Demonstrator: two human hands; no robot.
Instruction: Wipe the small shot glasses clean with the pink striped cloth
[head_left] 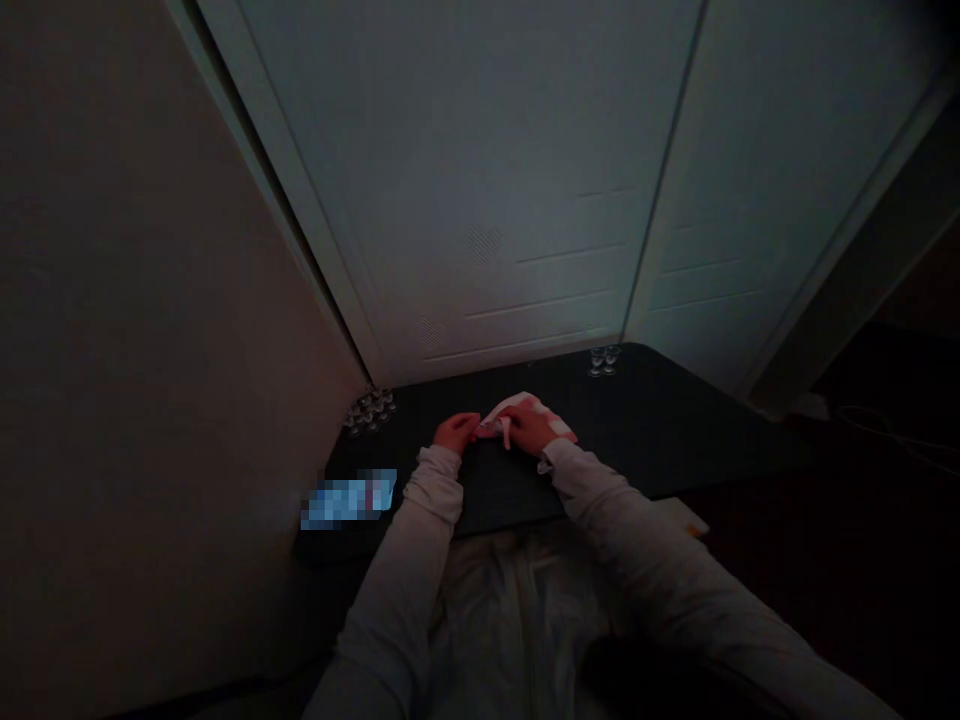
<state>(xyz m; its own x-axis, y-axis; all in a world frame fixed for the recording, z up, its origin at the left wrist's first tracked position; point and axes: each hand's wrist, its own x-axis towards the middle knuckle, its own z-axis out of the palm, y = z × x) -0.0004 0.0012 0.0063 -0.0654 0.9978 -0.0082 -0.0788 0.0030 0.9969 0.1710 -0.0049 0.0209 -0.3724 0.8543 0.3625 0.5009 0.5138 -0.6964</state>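
Note:
In the dim light a pink and white cloth point(517, 408) lies bunched on the dark table point(660, 430) in front of me. My right hand point(529, 430) is closed over the cloth, with a strip of it hanging between the fingers. My left hand point(456, 432) sits just to the left, fingers curled, touching the cloth's left end. Both arms wear pale long sleeves.
Several small clear glasses point(369, 410) cluster at the table's far left corner, and two more glasses point(604, 360) stand at the far edge by the white door point(487, 200). A blurred blue patch point(349, 498) lies near the left front edge. A wall stands on the left.

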